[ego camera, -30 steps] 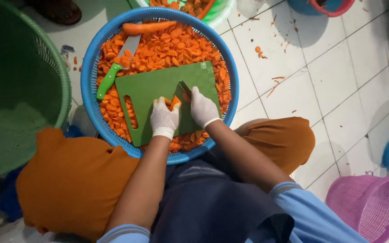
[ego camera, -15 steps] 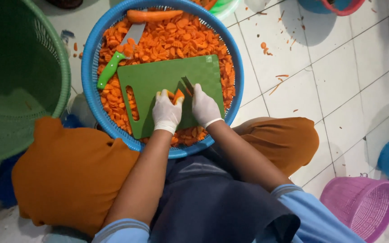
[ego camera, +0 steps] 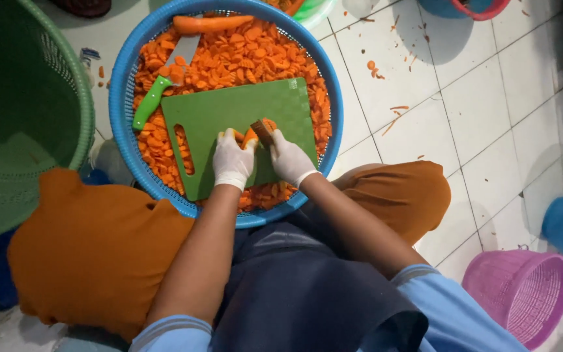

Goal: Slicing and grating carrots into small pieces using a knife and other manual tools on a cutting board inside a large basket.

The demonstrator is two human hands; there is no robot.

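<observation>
A green cutting board [ego camera: 229,114] lies across a blue basket [ego camera: 330,85] full of crinkle-cut carrot slices [ego camera: 236,55]. My left hand [ego camera: 232,163], in a white glove, pins a carrot piece [ego camera: 250,137] to the board. My right hand [ego camera: 289,158], also gloved, grips a crinkle cutter [ego camera: 262,130] whose blade stands on the carrot just beside my left fingers. A whole carrot [ego camera: 213,23] rests at the basket's far rim. A green-handled knife [ego camera: 161,85] lies on the slices to the left of the board.
A big green basket [ego camera: 21,117] stands at the left and a pink basket [ego camera: 522,293] at the lower right. Carrot scraps [ego camera: 376,68] lie on the white tiled floor. My knees in orange cloth flank the blue basket.
The view has shifted a little, so the basket sits lower in the picture. Both hands stay on the carrot at the board's near edge, the cutter working at the same spot.
</observation>
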